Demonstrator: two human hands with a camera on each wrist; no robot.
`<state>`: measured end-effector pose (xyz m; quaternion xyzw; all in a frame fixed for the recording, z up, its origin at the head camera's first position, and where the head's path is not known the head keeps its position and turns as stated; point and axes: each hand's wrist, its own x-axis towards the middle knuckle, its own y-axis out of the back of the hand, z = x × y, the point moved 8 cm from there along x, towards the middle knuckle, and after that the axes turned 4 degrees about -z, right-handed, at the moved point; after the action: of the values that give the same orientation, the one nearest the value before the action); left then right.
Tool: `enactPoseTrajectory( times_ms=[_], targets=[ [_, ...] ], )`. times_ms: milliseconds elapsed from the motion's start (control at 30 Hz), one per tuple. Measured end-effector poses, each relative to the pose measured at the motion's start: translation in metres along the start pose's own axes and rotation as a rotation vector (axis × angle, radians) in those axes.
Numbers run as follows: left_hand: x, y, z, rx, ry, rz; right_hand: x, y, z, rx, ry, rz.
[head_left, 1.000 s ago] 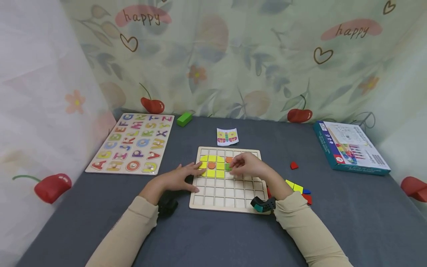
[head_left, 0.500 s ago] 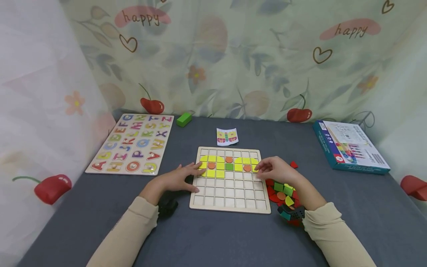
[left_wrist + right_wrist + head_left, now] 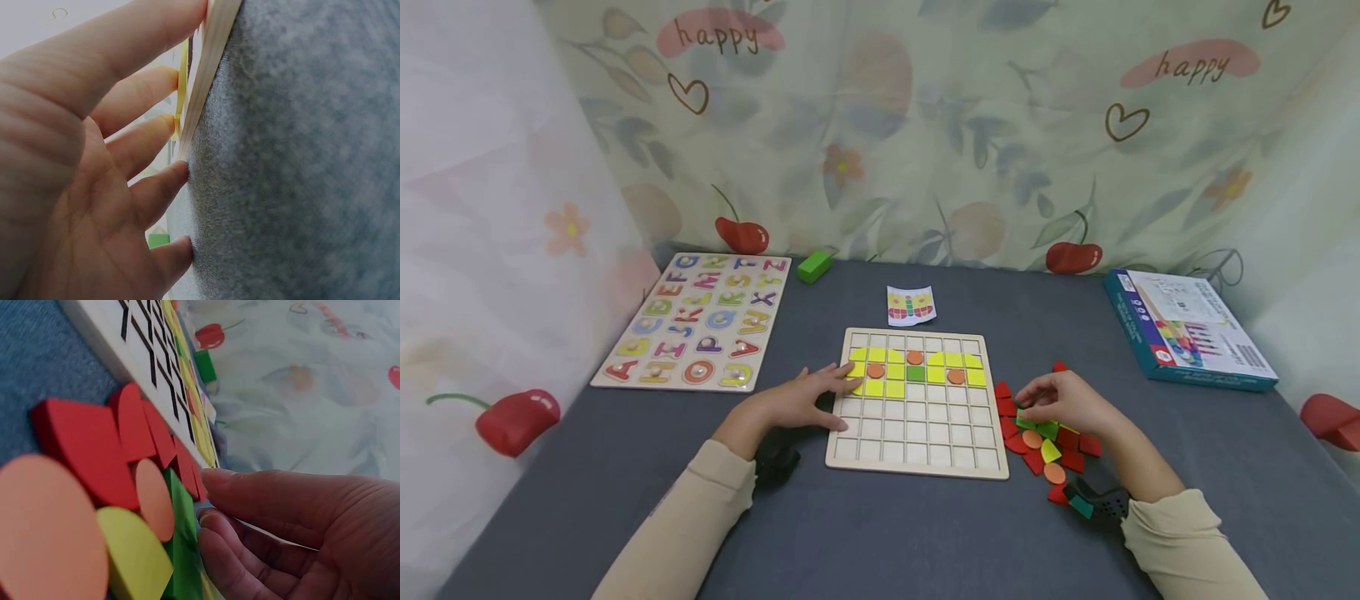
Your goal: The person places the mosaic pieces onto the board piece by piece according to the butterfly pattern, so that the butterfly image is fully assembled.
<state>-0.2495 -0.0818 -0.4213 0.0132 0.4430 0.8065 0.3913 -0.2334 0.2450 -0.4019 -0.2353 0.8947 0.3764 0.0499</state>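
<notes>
A wooden grid board point(image 3: 917, 462) lies on the table, with yellow tiles point(image 3: 895, 389), orange discs point(image 3: 956, 377) and a green square tile point(image 3: 916, 373) in its upper rows. My left hand point(image 3: 801, 400) rests spread at the board's left edge. In the left wrist view, its straight fingers point(image 3: 153, 87) touch the rim and a yellow tile. Right of the board, my right hand point(image 3: 1067, 402) reaches over a pile of loose tiles, thumb and fingers slightly bent. In the right wrist view they are beside a green tile point(image 3: 182, 544), with nothing visible between them. Red tiles point(image 3: 87, 444) lie nearby.
A small printed pattern card point(image 3: 912, 307) lies behind the board. An alphabet puzzle board point(image 3: 700, 283) is at the left, near a green block point(image 3: 815, 267). At the right lies a flat box point(image 3: 1195, 333). A patterned curtain point(image 3: 917, 167) closes off the back.
My right hand has moved right, from the middle of the board past its right edge to the tile pile, uncovering yellow tiles and an orange disc. My left hand stays in place.
</notes>
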Motion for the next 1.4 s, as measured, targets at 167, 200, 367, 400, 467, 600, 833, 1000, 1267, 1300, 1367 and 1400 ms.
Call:
enactPoseTrajectory(
  times_ms=[167, 200, 367, 400, 467, 600, 833, 1000, 1267, 1300, 1367, 1400],
  targets=[
    [0.0, 0.0, 0.001, 0.001, -0.008, 0.0, -0.002, 0.001, 0.009, -0.023, -0.016, -0.001],
    [0.0, 0.0, 0.001, 0.0, -0.006, 0.0, -0.003, 0.001, 0.011, -0.03, -0.016, -0.001],
    [0.0, 0.0, 0.001, -0.004, -0.006, 0.002, -0.002, -0.001, 0.014, -0.05, 0.003, -0.009],
    [0.0, 0.0, 0.001, -0.006, -0.005, 0.003, -0.002, -0.001, 0.014, -0.053, 0.011, -0.008],
    [-0.001, 0.0, 0.0, -0.009, -0.003, 0.005, -0.002, -0.002, 0.013, -0.041, 0.023, -0.011],
    [-0.001, 0.0, 0.0, -0.007, 0.002, 0.004, 0.0, -0.002, 0.013, 0.015, 0.027, -0.033],
    [0.001, 0.0, -0.001, 0.006, -0.009, 0.004, 0.006, -0.001, 0.025, 0.233, -0.042, -0.099],
    [0.001, 0.0, 0.002, 0.011, -0.028, 0.003, 0.011, -0.001, 0.025, 0.257, -0.048, -0.112],
    [-0.001, 0.0, 0.003, 0.008, -0.021, 0.008, 0.03, -0.009, 0.004, 0.271, -0.021, -0.134],
    [-0.001, 0.0, 0.003, 0.007, -0.023, 0.007, 0.033, -0.01, 0.001, 0.277, -0.024, -0.136],
    [-0.001, 0.0, 0.003, 0.008, -0.026, 0.005, 0.039, -0.013, -0.004, 0.283, -0.021, -0.139],
    [0.0, 0.0, 0.003, 0.009, -0.027, 0.005, 0.042, -0.014, -0.007, 0.282, -0.014, -0.14]
  ],
)
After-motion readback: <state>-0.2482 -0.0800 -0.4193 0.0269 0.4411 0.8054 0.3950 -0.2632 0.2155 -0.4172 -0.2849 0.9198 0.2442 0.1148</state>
